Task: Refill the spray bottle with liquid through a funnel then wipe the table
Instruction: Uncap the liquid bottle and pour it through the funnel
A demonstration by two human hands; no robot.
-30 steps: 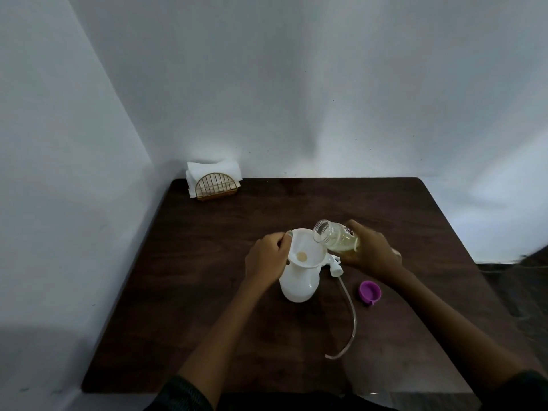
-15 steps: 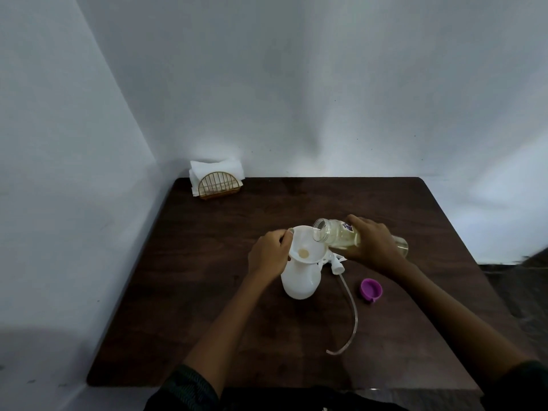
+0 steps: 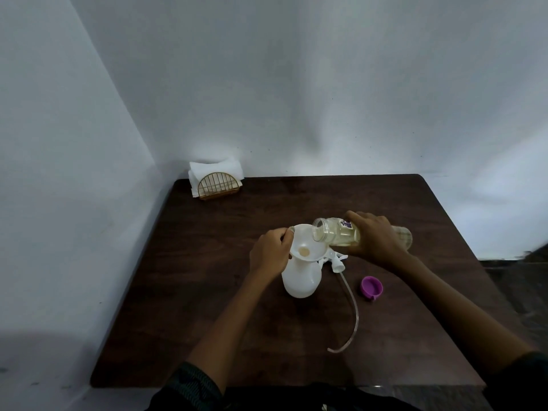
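- Your left hand, at centre frame, curls round the far-left rim of the funnel, forearm running down to the lower edge.
- The funnel sits in the neck of the white bottle, upright on the worktop; pale liquid pools at its throat.
- Your right hand grips a clear jar from above, tipped almost level, mouth over the funnel's right rim, yellowish liquid inside.
- The spray head lies just right of the bottle, its tube curving toward the lower frame.
- A purple cap lies right of the tube.
- A napkin holder stands at the worktop's upper-left corner.
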